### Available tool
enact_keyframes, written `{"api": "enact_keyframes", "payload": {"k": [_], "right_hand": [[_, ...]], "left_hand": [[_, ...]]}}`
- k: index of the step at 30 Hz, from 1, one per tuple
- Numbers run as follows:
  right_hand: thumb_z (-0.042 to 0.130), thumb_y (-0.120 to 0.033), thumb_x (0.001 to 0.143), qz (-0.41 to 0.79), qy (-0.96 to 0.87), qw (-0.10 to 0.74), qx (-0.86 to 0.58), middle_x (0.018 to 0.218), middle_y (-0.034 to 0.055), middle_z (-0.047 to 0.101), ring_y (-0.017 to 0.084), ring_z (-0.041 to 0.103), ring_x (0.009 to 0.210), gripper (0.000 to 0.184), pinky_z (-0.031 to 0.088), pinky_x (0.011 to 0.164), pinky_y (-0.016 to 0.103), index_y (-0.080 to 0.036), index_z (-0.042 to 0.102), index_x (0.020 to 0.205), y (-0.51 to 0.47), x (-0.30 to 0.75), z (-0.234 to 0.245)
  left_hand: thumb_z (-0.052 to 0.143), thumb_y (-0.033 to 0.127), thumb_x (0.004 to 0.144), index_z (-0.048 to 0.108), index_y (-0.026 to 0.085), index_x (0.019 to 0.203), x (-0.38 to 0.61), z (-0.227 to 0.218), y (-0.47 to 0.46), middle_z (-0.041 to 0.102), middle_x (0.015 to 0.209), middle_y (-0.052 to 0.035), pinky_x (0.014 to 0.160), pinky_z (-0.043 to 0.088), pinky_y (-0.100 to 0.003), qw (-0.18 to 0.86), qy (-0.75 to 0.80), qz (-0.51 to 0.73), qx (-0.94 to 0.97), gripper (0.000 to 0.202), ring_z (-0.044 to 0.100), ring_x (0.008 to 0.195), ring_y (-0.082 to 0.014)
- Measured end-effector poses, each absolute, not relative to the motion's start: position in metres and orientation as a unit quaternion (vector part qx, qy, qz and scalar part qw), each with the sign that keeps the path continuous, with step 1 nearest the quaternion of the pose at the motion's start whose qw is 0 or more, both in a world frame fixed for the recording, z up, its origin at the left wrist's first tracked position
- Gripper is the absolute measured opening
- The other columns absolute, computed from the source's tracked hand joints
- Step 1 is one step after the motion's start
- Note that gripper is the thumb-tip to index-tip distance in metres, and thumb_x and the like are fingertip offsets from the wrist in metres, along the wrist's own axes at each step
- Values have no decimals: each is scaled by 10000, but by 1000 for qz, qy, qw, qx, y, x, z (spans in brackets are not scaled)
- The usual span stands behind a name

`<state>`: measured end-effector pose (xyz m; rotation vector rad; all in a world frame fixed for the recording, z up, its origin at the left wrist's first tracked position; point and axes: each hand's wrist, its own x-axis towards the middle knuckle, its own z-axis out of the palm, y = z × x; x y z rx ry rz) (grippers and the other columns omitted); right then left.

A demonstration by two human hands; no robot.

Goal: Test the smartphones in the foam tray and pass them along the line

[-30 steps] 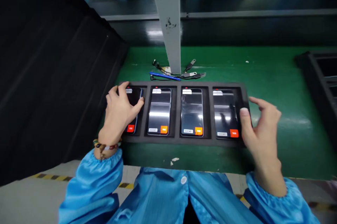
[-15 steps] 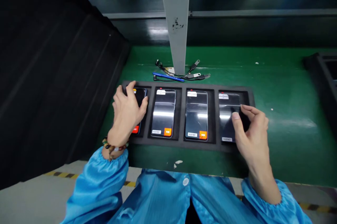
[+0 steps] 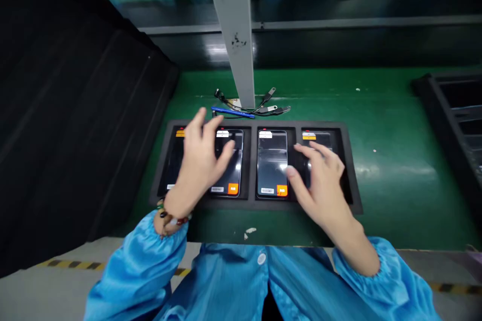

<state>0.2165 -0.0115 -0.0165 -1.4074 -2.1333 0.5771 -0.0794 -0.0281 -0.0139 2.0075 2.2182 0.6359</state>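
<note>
A dark foam tray (image 3: 301,204) with a row of several compartments lies on the green table, a smartphone in each. My left hand (image 3: 199,152) hovers open over the second smartphone (image 3: 234,165) from the left, thumb and fingers apart. Part of the leftmost smartphone (image 3: 174,163) shows beside my wrist. The third smartphone (image 3: 271,165) lies face up in full view, an orange label at its lower corner. My right hand (image 3: 320,175) is open, its fingertips between the third phone and the rightmost smartphone (image 3: 320,139), which it partly covers. Neither hand holds anything.
Behind the tray, short black cables (image 3: 263,109) and a blue pen (image 3: 233,112) lie at the foot of a grey post (image 3: 239,49). A black curtain (image 3: 75,110) hangs on the left. Another dark tray (image 3: 444,110) stands at the right edge.
My left hand has moved right, from the leftmost phone to the second. My right hand has let go of the rightmost phone and moved left toward the third. An orange label shows atop both outer phones.
</note>
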Motion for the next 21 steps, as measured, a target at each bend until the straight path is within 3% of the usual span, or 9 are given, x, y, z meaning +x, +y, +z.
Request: {"api": "enact_keyframes", "payload": {"k": [5, 9, 13, 21], "right_hand": [[509, -555, 1151, 229, -808, 217, -498, 1542, 173, 682, 432, 444, 1577, 531, 284, 1292, 685, -212, 545, 1555, -14, 185, -19], [511, -568, 1148, 270, -793, 234, -493, 1566, 164, 669, 406, 452, 1580, 534, 317, 1295, 658, -224, 539, 1555, -16, 182, -18], [548, -575, 1133, 288, -785, 243, -492, 1559, 150, 675, 386, 482, 1553, 527, 337, 1296, 646, -239, 543, 1539, -17, 182, -16], [590, -627, 1098, 291, -766, 250, -515, 1409, 157, 727, 390, 548, 1448, 437, 389, 1236, 643, -252, 610, 1321, -13, 178, -15]], "left_hand": [[635, 417, 1018, 455, 263, 1688, -40, -13, -9, 265, 1836, -206, 1231, 435, -751, 75, 740, 130, 656, 711, 338, 1636, -479], [656, 370, 976, 446, 247, 1691, -44, -17, -6, 327, 1780, -230, 1147, 513, -741, 92, 748, 128, 645, 755, 371, 1594, -498], [609, 307, 986, 497, 244, 1654, -43, -17, -6, 488, 1599, -235, 1112, 519, -714, 80, 742, 126, 654, 680, 515, 1426, -486], [546, 196, 967, 615, 262, 1495, -29, -14, -4, 564, 1434, -209, 1047, 516, -724, 72, 741, 112, 658, 537, 582, 1261, -446]]}}
